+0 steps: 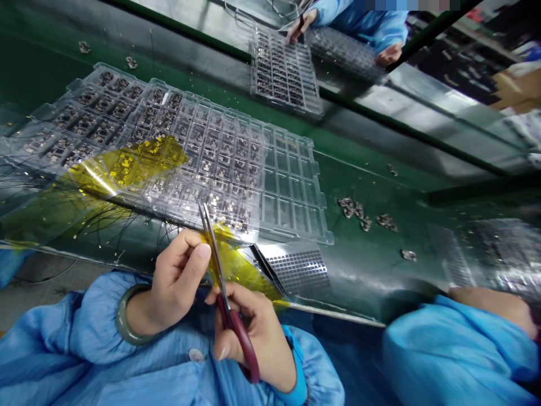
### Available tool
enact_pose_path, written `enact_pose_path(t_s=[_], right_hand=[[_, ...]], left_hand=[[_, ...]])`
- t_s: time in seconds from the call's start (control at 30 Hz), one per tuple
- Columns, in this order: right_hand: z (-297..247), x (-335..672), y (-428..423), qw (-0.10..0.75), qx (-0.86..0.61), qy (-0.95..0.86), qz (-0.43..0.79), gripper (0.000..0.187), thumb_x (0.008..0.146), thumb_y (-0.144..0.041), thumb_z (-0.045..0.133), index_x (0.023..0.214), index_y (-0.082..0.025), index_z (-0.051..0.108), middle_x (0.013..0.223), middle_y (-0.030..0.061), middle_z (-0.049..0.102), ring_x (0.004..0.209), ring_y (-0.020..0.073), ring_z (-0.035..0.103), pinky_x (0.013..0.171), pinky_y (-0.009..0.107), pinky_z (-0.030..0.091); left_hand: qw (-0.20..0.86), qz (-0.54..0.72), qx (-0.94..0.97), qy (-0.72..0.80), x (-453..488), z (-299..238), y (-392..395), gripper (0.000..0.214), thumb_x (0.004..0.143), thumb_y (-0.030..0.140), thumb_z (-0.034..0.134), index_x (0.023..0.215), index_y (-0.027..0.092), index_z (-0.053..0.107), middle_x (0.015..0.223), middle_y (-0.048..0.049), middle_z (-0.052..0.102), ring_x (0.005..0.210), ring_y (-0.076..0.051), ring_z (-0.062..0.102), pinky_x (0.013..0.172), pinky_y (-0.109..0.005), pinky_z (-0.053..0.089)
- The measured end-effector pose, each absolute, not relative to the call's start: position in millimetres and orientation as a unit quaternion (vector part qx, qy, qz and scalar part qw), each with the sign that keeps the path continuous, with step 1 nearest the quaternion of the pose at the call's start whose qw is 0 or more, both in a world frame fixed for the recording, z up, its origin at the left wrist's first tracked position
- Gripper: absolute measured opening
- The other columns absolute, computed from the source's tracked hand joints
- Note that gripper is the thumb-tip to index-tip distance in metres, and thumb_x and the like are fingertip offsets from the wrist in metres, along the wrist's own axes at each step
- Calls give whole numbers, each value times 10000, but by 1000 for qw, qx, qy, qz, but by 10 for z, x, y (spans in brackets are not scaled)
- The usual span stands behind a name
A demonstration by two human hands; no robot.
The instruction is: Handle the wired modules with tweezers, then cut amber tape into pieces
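My right hand (253, 332) is closed round the red handles of a pair of scissors (220, 276), whose blades point up towards the tray. My left hand (180, 276) pinches a strip of yellow translucent film (236, 265) right beside the blades. In front of both hands lies a clear plastic tray (291, 197) with many small pockets, most holding small dark parts. A larger sheet of the same yellow film (127, 166) lies over the tray's left part. A green bangle sits on my left wrist.
A green conveyor belt (380, 259) carries the tray and several loose small parts (359, 211). A second tray (283, 73) lies farther back, where another person's hands (300, 25) work. A co-worker's blue sleeve (460, 344) is at the lower right.
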State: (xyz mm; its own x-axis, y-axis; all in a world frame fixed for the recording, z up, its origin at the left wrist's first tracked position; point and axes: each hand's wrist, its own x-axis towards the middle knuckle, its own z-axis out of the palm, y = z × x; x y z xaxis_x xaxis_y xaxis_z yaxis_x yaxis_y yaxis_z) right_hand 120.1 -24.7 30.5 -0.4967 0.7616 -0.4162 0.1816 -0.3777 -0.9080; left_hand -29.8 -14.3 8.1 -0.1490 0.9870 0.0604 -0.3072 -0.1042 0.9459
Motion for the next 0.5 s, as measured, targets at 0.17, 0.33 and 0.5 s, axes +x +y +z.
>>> enact_pose_path(t_s=[0.17, 0.33, 0.5], right_hand=[[306, 1201, -246, 209, -448, -516, 699, 741, 529, -793, 729, 865, -139, 631, 515, -46, 547, 439, 78, 397, 432, 216, 305], [300, 1214, -225, 196, -438, -531, 699, 765, 534, -811, 706, 893, -141, 620, 557, -26, 594, 469, 92, 446, 469, 219, 350], [312, 1383, -231, 134, -414, -564, 701, 756, 514, -785, 740, 920, -159, 624, 578, -16, 613, 498, 117, 496, 493, 222, 384]], left_hand=[[506, 627, 402, 435, -290, 94, -147, 241, 967, 312, 509, 753, 205, 481, 570, 66, 381, 460, -74, 327, 415, -187, 293], [508, 624, 409, 431, -308, 62, -158, 207, 975, 284, 496, 779, 213, 495, 576, 66, 384, 461, -78, 328, 420, -194, 288], [400, 671, 410, 470, -379, -7, -74, 211, 945, 292, 542, 751, 211, 534, 674, 21, 456, 606, -120, 447, 565, -243, 406]])
